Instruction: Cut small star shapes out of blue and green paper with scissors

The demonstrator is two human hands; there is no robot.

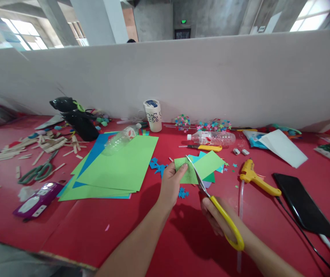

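My left hand [171,182] pinches a small green paper piece [190,175] between thumb and fingers above the red table. My right hand [218,213] is closed around yellow-handled scissors [228,223]. The scissor blades lie against the green paper near its middle, pointing away to the upper left; whether they cut into it I cannot tell. Just behind, a longer green paper strip [210,164] lies over blue and dark green scraps. Small blue paper cutouts [183,193] rest under and beside my left hand.
Green and blue sheets [118,165] lie left, a plastic bottle [123,139] on them. A yellow utility knife [208,148] and another bottle [212,138] lie behind my hands. On the right are a yellow glue gun [257,178] and a black tablet [304,204]. Wooden sticks [52,144] are scattered far left.
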